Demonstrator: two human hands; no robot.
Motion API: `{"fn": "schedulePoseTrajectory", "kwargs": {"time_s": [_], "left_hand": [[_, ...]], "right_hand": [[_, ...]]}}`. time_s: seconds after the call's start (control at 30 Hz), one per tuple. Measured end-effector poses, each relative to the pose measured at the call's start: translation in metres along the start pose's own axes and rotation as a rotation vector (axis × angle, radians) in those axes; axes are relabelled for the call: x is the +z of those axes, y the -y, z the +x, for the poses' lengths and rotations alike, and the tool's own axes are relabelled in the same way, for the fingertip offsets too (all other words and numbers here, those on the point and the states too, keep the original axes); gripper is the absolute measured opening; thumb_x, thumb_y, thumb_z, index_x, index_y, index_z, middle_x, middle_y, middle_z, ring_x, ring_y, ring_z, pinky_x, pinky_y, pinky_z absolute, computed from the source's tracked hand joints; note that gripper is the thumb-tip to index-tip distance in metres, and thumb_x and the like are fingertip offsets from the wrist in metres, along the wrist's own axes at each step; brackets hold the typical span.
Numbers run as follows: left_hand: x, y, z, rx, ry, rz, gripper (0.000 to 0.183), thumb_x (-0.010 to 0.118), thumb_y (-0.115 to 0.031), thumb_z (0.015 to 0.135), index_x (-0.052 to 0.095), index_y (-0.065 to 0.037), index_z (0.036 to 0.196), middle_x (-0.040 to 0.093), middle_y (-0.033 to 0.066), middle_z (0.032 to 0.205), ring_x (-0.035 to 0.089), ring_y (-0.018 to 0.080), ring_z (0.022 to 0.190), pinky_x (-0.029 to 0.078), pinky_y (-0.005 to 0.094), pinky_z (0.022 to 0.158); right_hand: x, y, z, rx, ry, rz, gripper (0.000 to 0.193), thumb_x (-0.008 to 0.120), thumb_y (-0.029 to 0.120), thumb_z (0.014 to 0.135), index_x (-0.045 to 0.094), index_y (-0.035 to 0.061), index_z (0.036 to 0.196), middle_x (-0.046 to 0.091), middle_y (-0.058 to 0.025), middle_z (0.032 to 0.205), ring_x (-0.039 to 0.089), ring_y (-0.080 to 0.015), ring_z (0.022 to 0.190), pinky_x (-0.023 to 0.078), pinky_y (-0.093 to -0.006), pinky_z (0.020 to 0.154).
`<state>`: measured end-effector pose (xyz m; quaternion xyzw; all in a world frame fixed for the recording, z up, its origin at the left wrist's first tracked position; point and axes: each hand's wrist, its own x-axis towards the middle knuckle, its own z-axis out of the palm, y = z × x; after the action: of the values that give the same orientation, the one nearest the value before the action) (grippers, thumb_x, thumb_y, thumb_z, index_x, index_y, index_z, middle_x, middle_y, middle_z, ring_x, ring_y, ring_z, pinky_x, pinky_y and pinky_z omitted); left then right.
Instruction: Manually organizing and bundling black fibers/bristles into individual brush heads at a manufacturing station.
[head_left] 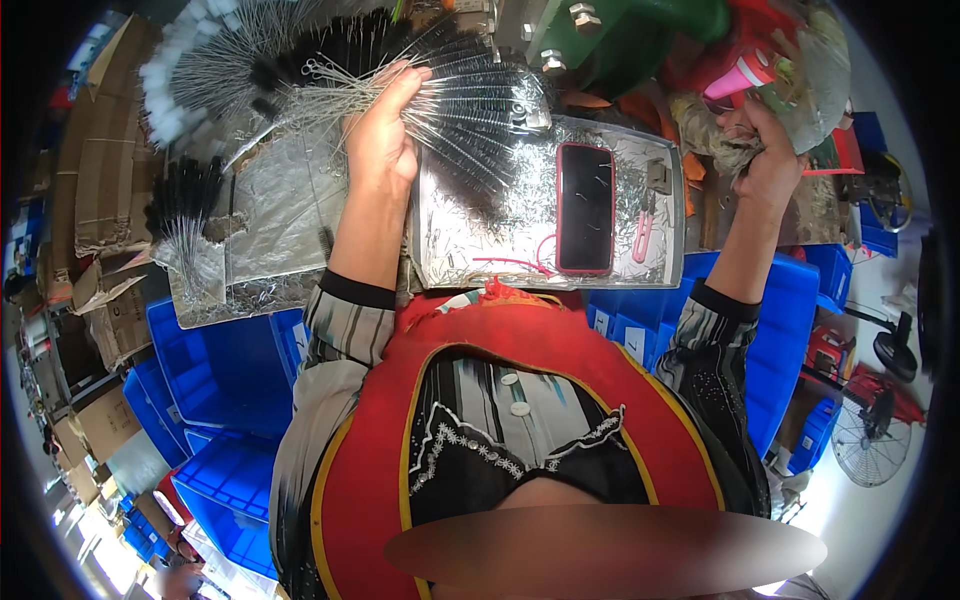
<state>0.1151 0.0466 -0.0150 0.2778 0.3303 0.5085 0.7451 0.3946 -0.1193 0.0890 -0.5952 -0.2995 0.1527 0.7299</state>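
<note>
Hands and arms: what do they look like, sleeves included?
The left hand and right hand are bare, without gloves. The left sleeve is streaked pale grey and black; the right sleeve is similar, with pale dots on a darker part. Both end in black cuffs.

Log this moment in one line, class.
left hand: grips black wire brushes | right hand: near pink object, grip unclear | tray: smartphone

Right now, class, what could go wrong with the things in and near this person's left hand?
The black-bristled wire brushes fan out from the bare left hand, so one might slip loose, or a wire end could prick it.
The red-cased smartphone lies among silvery scraps in the shallow tray, so it could get scratched.
</note>
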Motion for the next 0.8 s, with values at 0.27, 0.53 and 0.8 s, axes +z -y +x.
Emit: {"fn": "schedulePoseTrajectory", "kwargs": {"time_s": [0.27, 0.53, 0.8], "left_hand": [[-0.001, 0.001, 0.004, -0.01, 0.008, 0.02, 0.027, 0.06, -0.005, 0.077, 0.051, 0.0, 0.102, 0.062, 0.0144, 0.093, 0.059, 0.019, 0.081, 0.047, 0.028, 0.073], [-0.003, -0.004, 0.003, -0.007, 0.01, 0.013, 0.024, 0.06, -0.004, 0.077, 0.052, 0.0, 0.1, 0.062, 0.0152, 0.093, 0.06, 0.0197, 0.079, 0.049, 0.0285, 0.071], [0.001, -0.004, 0.002, 0.039, -0.101, -0.08, 0.023, 0.063, -0.004, 0.075, 0.055, 0.002, 0.096, 0.063, 0.0153, 0.088, 0.06, 0.0198, 0.074, 0.051, 0.0284, 0.066]], "right_hand": [[0.0, 0.018, 0.004, 0.067, 0.005, -0.07, 0.015, 0.058, 0.006, 0.071, 0.056, -0.0074, 0.065, 0.052, -0.012, 0.057, 0.054, -0.0218, 0.057, 0.046, -0.0336, 0.061], [0.003, -0.04, -0.003, -0.287, -0.039, -0.009, 0.008, 0.057, 0.002, 0.073, 0.057, -0.0051, 0.068, 0.059, -0.0127, 0.061, 0.055, -0.0189, 0.051, 0.046, -0.0295, 0.051], [0.003, 0.008, -0.001, -0.002, -0.055, -0.137, 0.016, 0.058, 0.006, 0.071, 0.054, -0.0062, 0.062, 0.052, -0.0133, 0.055, 0.054, -0.022, 0.054, 0.045, -0.0322, 0.057]]}}
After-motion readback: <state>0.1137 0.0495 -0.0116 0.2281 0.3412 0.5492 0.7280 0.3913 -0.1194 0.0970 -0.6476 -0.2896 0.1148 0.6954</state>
